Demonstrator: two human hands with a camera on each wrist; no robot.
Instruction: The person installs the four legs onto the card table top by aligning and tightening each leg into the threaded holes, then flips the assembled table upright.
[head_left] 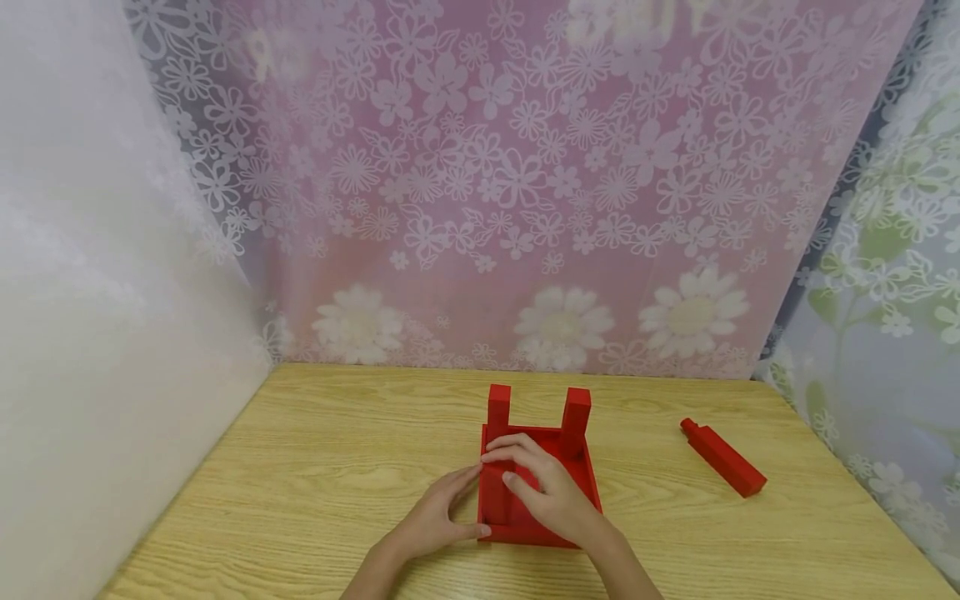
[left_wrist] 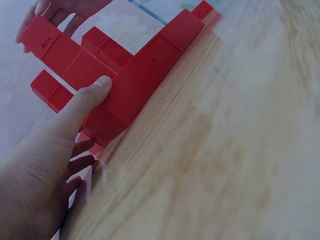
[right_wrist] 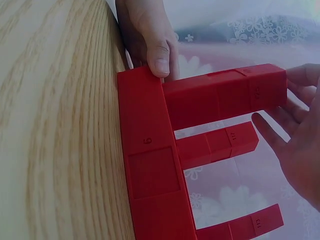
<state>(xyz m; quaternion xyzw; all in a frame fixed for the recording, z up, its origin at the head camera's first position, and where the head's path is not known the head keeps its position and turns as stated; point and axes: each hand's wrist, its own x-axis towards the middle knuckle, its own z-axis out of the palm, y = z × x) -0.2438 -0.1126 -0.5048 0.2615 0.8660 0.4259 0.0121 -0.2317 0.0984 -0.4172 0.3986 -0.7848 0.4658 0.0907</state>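
A red square base with a raised rim lies on the table, three red legs standing up from it like a small upturned table. My left hand grips the near left corner, thumb on the rim and fingers along the outer side. Over the base, my right hand has its fingers and thumb around the top of the near left leg. The two far legs stand upright at the back corners. No leg shows at the near right corner, which the right hand and forearm partly cover.
A loose red leg with a narrower peg end lies on the wooden table to the right. Flower-patterned curtain hangs behind the table, with a pale sheet along the left side.
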